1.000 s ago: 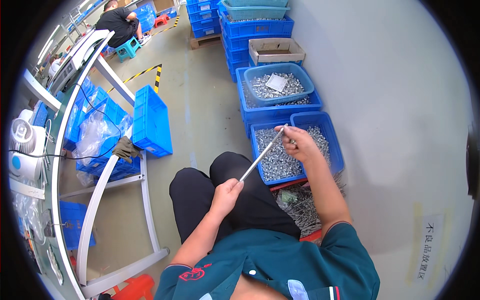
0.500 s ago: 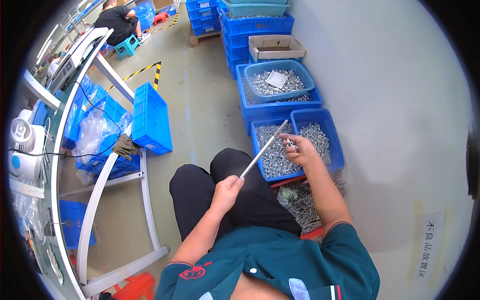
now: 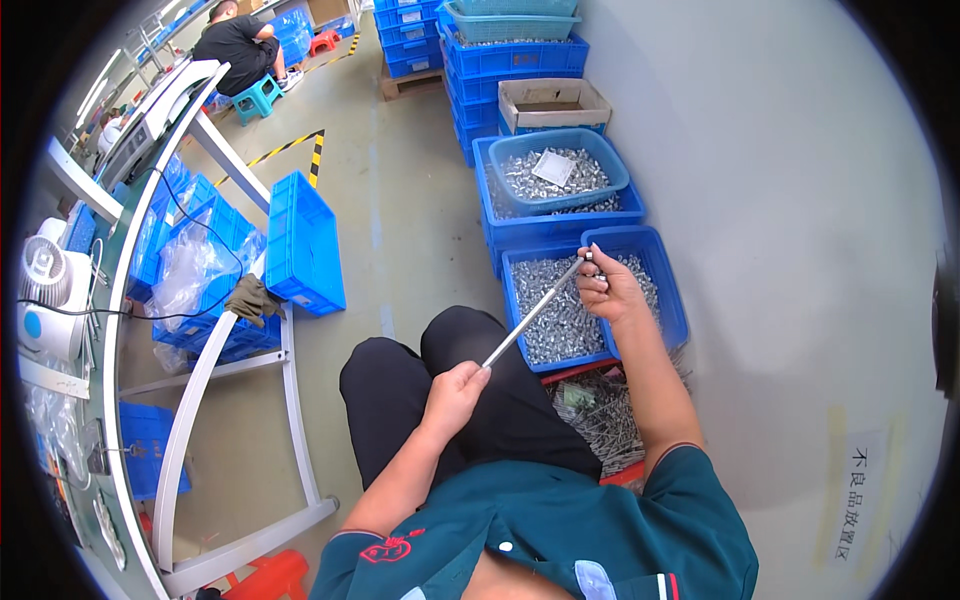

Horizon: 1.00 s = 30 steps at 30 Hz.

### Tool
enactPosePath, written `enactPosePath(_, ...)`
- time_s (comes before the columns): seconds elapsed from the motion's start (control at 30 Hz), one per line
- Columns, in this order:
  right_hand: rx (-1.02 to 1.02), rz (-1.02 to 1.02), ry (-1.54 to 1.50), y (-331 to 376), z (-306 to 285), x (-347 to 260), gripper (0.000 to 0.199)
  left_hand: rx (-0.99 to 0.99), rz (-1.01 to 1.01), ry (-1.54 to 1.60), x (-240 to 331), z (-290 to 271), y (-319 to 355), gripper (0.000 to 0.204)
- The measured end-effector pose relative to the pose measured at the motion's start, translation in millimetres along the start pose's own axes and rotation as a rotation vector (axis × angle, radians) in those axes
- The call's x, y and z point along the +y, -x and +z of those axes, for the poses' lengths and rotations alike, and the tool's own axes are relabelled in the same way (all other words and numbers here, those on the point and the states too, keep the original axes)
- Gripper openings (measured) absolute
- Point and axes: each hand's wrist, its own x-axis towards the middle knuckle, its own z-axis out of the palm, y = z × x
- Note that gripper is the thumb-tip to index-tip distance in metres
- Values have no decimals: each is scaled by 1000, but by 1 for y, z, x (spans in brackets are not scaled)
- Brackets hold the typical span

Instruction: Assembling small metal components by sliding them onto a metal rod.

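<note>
My left hand [image 3: 455,402] is closed around the lower end of a thin metal rod [image 3: 533,314], above my knees. The rod slants up and to the right. At its far end my right hand [image 3: 614,292] pinches a small shiny metal nut [image 3: 588,256] between thumb and finger, against the rod tip; whether it sits on the tip is too small to tell. Another small metal piece [image 3: 600,278] shows among the curled fingers. Below this hand are a blue bin [image 3: 560,364] full of small silver metal parts and a second blue bin [image 3: 676,310] with similar parts.
Thin metal rods [image 3: 605,415] lie in a red container beside my right thigh. Further off stand a light-blue basket [image 3: 610,192] of metal parts, a carton [image 3: 555,88] and stacked blue crates. A workbench frame [image 3: 290,400] runs along the left; a seated person [image 3: 235,50] is far left.
My right hand has moved slightly up and right, bringing a nut to the rod's far end. The rod has tilted lower, while my left hand keeps its hold near the same place.
</note>
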Motion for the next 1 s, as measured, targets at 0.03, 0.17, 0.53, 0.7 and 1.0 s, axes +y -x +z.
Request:
enactPosePath(0.03, 9, 7, 39, 0, 1, -1, 19, -4, 1, -7, 0, 0, 0, 26)
enactPosePath(0.17, 44, 31, 126, -3, 4, -1, 20, -9, 9, -6, -2, 0, 0, 27)
enactPosePath(0.53, 157, -186, 421, 3, 27, 19, 20, 13, 5, 38, -5, 0, -2, 26)
enactPosePath(0.7, 83, 32, 734, 10, 29, 41, 20, 5, -1, 120, -10, 1, -4, 26)
enactPosePath(1.0, 254, -10, 261, 0, -13, 19, 23, -10, -22, 131, -7, 0, -3, 26)
